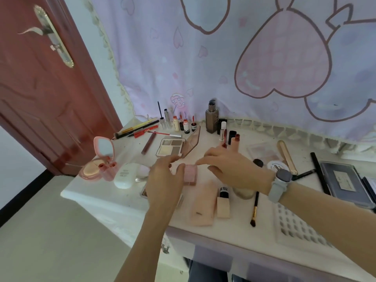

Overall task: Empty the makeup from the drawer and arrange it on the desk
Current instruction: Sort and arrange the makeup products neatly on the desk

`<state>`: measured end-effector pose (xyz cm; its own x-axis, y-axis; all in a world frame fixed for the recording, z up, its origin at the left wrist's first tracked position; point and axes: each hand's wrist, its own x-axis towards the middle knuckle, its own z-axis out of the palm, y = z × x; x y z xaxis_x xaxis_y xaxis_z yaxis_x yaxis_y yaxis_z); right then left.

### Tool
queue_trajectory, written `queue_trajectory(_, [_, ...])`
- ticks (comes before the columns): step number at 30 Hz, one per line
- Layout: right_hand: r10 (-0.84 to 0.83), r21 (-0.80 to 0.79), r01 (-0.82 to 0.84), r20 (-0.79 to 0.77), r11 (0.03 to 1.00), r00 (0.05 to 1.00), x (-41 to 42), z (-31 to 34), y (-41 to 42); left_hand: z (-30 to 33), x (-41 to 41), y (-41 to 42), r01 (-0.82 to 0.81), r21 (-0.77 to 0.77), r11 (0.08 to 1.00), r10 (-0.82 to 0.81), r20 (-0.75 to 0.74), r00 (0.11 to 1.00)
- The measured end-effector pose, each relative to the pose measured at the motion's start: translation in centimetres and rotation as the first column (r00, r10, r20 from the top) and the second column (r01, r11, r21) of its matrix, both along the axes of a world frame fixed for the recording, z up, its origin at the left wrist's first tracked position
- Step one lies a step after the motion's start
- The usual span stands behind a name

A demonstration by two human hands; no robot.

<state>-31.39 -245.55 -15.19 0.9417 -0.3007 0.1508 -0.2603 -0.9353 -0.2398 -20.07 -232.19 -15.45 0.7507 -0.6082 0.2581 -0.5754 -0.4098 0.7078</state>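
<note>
A small, flat pink case (190, 173) lies near the middle of the white desk (97, 195), pinched between the thumb and fingers of the left hand (164, 181); the right hand (230, 166) touches its top edge with fingertips. An open hinged palette (171, 147) behind shows grey and cream powder pans. Motion blur softens both hands, and the left hides another palette beneath.

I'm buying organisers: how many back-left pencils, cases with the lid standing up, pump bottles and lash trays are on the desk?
Pencils: 3
Raised-lid cases: 2
Pump bottle: 1
Lash tray: 1
Total: 7
</note>
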Motion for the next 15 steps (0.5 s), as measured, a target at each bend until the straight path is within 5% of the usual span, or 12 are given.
queue_trajectory(5, [0.028, -0.143, -0.068, -0.264, 0.987, 0.964, 3.3, -0.8, 0.2, -1.2, 1.7, 2.5, 0.031, 0.051, 0.998, -0.034, 0.062, 0.997])
queue_trajectory(15, [-0.174, -0.107, 0.150, -0.279, 0.983, 0.944, 3.5, -1.0, 0.6, -2.9, 1.6, 2.7, 0.066, 0.013, 0.998, -0.067, 0.084, 0.994])
